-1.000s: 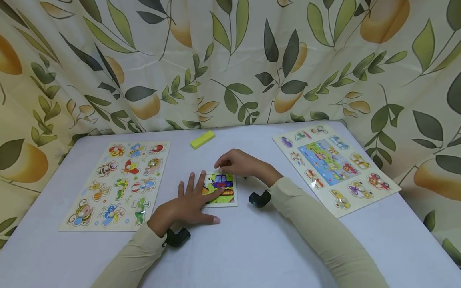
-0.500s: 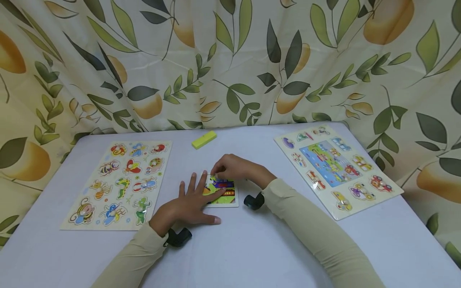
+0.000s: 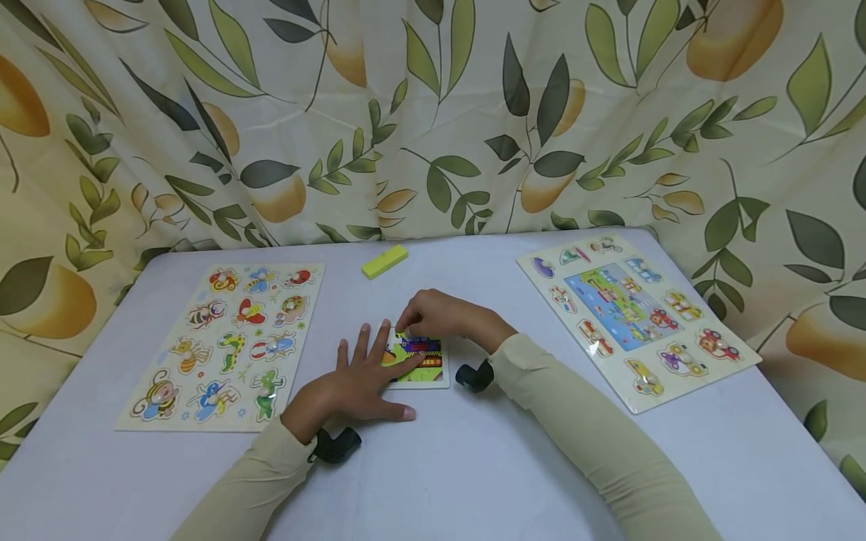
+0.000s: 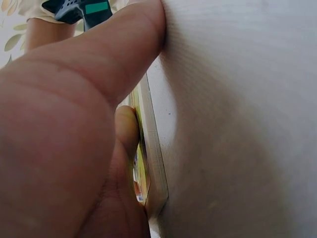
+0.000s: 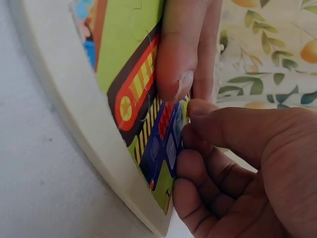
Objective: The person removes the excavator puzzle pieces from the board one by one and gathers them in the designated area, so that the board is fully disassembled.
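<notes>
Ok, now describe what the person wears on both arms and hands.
The left sleeve and right sleeve are long, plain beige and creased. The left wrist device and right wrist device are black, the latter with a green patch. The left hand and right hand are bare.

Puzzle (image 3: pixel 433 373) on table (image 3: pixel 473 481), boards (image 3: pixel 219 349) either side, block (image 3: pixel 385 261) behind

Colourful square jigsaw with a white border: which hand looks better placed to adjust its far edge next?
The right hand, probably: its thumb and curled fingers are at the far edge of the jigsaw. The left hand is spread, one finger across the picture, seemingly better suited to steadying.
</notes>
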Demonstrator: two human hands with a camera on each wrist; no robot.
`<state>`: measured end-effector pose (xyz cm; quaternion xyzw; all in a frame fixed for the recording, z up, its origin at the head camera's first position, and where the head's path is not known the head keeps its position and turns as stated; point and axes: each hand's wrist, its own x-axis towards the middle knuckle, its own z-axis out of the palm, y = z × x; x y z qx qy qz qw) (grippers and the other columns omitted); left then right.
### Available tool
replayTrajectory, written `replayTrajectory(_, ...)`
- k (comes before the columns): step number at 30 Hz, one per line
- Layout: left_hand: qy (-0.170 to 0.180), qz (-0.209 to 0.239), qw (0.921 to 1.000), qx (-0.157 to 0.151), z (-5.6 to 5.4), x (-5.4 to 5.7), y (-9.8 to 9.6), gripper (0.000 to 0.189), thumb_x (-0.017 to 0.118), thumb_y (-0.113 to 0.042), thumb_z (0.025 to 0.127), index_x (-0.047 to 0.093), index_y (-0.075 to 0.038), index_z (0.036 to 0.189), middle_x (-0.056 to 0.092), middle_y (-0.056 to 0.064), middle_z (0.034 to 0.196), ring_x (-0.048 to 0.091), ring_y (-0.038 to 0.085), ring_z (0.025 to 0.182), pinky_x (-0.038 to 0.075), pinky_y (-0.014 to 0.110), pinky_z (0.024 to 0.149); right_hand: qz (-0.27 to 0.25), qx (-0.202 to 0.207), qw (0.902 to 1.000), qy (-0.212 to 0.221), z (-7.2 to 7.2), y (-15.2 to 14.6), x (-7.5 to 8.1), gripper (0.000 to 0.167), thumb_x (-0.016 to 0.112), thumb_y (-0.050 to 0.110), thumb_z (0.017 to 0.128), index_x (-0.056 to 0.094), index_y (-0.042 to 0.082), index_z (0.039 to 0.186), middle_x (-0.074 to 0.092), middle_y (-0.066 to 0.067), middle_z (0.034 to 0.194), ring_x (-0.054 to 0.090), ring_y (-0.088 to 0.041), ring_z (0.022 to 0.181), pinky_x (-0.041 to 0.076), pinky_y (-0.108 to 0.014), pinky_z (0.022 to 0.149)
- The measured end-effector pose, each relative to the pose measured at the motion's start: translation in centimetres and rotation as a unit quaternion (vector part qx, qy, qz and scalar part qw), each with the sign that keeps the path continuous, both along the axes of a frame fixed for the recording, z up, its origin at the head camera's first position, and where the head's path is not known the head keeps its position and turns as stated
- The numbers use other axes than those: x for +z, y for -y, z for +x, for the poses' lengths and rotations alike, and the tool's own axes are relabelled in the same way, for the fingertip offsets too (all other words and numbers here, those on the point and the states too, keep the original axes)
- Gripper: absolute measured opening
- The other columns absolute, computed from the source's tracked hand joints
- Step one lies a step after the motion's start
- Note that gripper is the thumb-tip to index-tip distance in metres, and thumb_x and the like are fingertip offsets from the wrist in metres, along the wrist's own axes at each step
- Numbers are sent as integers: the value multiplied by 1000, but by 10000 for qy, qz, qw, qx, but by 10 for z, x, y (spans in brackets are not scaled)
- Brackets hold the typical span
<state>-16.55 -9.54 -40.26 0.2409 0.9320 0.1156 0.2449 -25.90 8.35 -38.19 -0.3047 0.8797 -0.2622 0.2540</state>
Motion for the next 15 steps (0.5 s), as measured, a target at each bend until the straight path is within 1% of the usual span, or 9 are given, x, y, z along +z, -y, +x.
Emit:
replayTrajectory(6, 24, 35, 10000, -3, 1, 1, 1, 84, 65, -65, 81, 28, -40, 152, -19, 15, 159, -25, 44, 139, -11, 69, 103, 78, 35, 10000, -23, 1, 2, 2, 18, 63, 4, 94, 75, 7, 107, 69, 1, 96, 59, -12, 86, 49, -25, 81)
replayTrajectory(10, 20, 65, 10000, 2, 0, 0, 2, 84, 65, -65, 81, 28, -40, 152, -19, 15, 159, -25, 44, 139, -11, 69, 103, 149, 76, 9997, -164, -1, 3, -1, 18, 62, 4, 93, 74, 9, 105, 64, 0, 98, 56, -14, 91, 48, -27, 85)
replayTrajectory(15, -36, 26, 10000, -43, -1, 0, 2, 83, 64, -66, 82, 29, -40, 152, -19, 14, 160, -24, 44, 140, -9, 69, 104, 163, 16, 9997, -165, -1, 2, -2, 20, 61, 3, 93, 74, 12, 105, 61, -1, 102, 54, -16, 95, 47, -30, 88)
